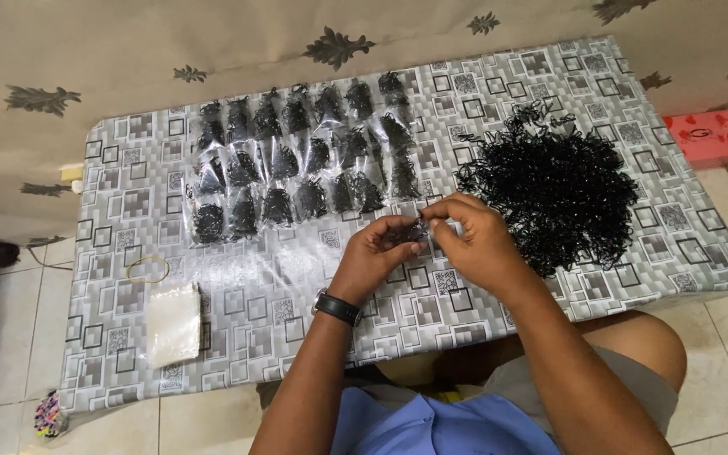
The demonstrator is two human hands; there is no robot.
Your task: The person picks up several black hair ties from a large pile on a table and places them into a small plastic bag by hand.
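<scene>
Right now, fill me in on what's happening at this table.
A person sits at a low table covered in a grey patterned cloth. Both hands meet over its middle: the left hand and right hand pinch a small bunch of black bands between them. A big loose pile of black bands lies to the right. Rows of small filled clear bags lie behind the hands. A stack of empty bags and a yellow rubber band sit to the left.
</scene>
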